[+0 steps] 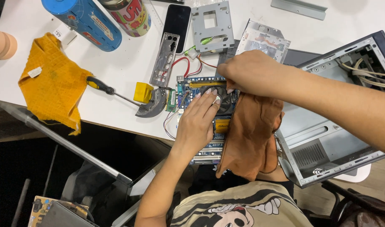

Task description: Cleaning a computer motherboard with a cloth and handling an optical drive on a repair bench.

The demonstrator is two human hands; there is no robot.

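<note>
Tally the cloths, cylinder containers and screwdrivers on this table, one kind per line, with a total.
Cloths: 2, the yellow cloth lying flat and the brown cloth under the right hand
Cylinder containers: 2, the blue can and the patterned can
Screwdrivers: 1, the screwdriver
Total: 5

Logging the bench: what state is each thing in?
Left hand: flat on blue motherboard.
Right hand: gripping brown cloth, draped over the board.
Grey computer case: open.
Black phone: screen dark.
Yellow-handled screwdriver: lying loose.
Orange cloth: crumpled.
</note>
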